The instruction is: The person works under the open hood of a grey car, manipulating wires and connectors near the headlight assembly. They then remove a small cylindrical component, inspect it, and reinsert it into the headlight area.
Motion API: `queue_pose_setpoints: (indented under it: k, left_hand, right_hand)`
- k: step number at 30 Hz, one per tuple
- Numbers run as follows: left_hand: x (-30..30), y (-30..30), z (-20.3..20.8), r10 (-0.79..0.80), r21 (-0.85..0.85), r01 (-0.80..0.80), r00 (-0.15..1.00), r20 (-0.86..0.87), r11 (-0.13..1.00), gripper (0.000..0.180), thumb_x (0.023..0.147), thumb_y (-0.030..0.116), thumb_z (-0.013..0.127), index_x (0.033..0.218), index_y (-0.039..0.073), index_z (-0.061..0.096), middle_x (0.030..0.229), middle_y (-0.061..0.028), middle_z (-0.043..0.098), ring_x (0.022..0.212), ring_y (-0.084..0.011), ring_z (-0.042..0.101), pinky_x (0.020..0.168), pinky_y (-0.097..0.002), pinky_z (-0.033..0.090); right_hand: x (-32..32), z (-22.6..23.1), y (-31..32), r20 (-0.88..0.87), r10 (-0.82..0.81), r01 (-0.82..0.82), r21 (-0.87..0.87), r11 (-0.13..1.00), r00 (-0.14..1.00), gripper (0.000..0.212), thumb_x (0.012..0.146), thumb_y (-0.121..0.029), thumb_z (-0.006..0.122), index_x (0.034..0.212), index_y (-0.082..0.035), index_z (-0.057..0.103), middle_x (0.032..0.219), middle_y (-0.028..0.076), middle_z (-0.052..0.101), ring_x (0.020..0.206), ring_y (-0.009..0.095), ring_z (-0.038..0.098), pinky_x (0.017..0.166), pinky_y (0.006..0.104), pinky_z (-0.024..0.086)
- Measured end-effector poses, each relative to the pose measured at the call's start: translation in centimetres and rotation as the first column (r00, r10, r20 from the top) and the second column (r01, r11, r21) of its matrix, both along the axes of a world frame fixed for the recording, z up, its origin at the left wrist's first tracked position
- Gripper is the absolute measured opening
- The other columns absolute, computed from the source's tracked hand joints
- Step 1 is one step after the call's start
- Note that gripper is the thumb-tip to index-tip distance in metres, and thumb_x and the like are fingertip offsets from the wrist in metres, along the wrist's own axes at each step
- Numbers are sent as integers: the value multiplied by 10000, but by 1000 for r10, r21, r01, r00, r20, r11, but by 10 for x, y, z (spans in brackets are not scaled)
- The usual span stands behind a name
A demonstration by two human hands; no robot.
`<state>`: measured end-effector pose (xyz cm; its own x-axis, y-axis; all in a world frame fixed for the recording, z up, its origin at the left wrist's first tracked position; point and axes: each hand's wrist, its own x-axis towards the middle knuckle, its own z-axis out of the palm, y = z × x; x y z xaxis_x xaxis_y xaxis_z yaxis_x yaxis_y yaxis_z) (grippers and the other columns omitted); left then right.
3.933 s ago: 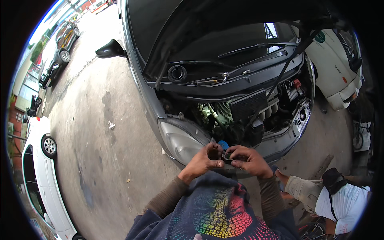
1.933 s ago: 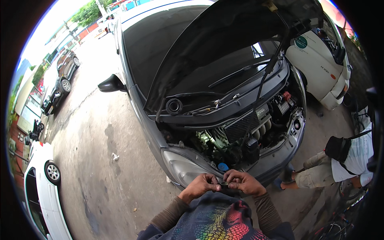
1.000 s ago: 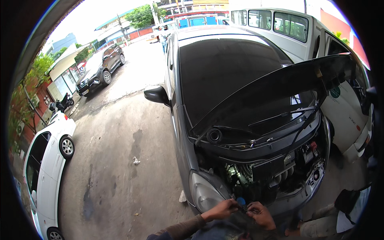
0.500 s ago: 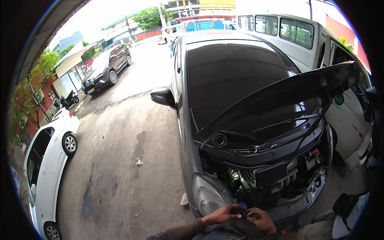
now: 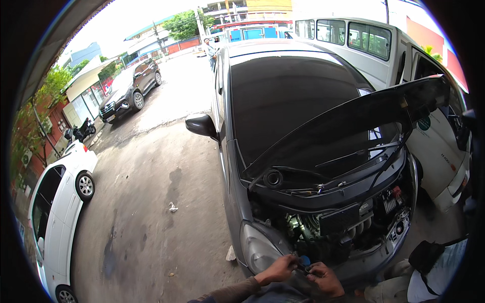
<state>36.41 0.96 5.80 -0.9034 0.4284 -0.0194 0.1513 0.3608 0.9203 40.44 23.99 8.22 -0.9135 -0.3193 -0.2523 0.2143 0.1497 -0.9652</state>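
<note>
Low in the view, my two hands are held close together in front of the grey car's open engine bay (image 5: 336, 227). My left hand (image 5: 278, 268) has its fingers bent and pinched, beside the left headlight (image 5: 257, 250). Opposite it, my right hand (image 5: 326, 280) is curled with thumb and fingers closed. A small dark piece (image 5: 306, 270) shows at the right fingertips; its kind is too small to tell. Whatever the left fingers pinch is hidden. Just beyond the fingertips, a round blue cap (image 5: 304, 260) shows at the front of the bay.
The raised hood (image 5: 348, 121) slants over the bay. At lower right a person with a black bag (image 5: 429, 255) is close to the bumper. A white van (image 5: 353, 43) stands along the car's far right. A white sedan (image 5: 63, 214) is parked on the left.
My hands have parted slightly, the left fingertips rising and shifting left. More of the blue cap shows between them. The whole view has turned a little to the right.
</note>
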Motion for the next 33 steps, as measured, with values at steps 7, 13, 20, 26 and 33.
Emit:
queue_pose_setpoints:
  k: [7,13,20,26,33]
  left_hand:
    - [0,-5,-2,-371,420,153,778,506,894,250,855,256,834,845,67,670,793,39,618,805,-69,543,731,-250,432]
    - [9,4,3,-268,495,3,843,467,869,360,866,307,823,994,11,664,929,-23,675,1000,-118,589,890,-275,455]
    - [5,-1,19,-228,285,113,882,411,952,369,910,13,677,1279,7,673,1128,-131,740,1080,-186,681,969,-328,526]
    - [12,13,-1,-14,51,2,971,238,999,289,906,-15,624,1187,-14,693,1136,-176,732,1032,-219,705,920,-334,540]
    - [3,-6,18,-158,130,127,950,270,983,221,936,91,650,1118,-24,702,970,-155,719,956,-253,666,905,-368,500]
  right_hand:
    - [-2,15,21,243,175,-99,-294,950,954,199,921,23,692,1112,-13,653,1230,60,616,1144,161,605,993,326,493]
    - [2,14,17,252,143,-62,-302,951,957,216,921,10,701,1128,-23,649,1174,44,645,1121,153,615,981,317,489]
    - [1,7,8,73,58,-56,-29,998,996,226,907,-51,738,1118,-29,657,1122,57,650,1081,160,632,916,319,509]
    - [2,-2,-25,-290,16,99,376,921,957,285,859,-217,815,1038,-42,678,1101,111,588,980,229,631,862,369,513]
    - [0,-4,-1,-35,-29,29,12,1000,999,148,900,-102,757,1010,-40,679,1145,55,574,1120,170,569,950,333,470]
